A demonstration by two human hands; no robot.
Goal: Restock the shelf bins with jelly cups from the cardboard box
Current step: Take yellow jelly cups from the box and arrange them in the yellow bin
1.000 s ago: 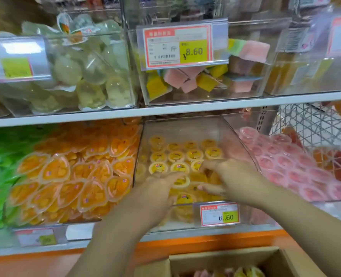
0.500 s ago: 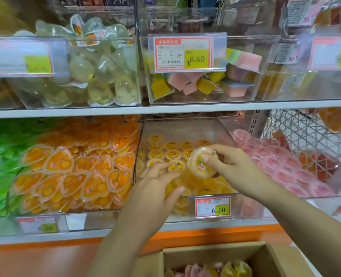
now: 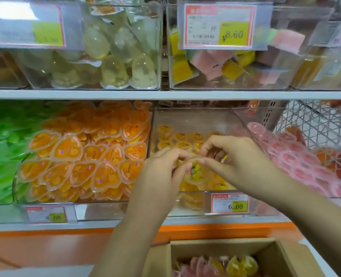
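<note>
Evidently your left hand (image 3: 161, 174) and right hand (image 3: 237, 162) pinch the cup (image 3: 197, 175) rim — lid up, likely to seat it flat in the bin (image 3: 191, 116).

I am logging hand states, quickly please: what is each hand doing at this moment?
Left hand: closed, fingers curled on the left rim of the yellow jelly cup.
Right hand: closed, pinching the same cup's upper rim.
</note>
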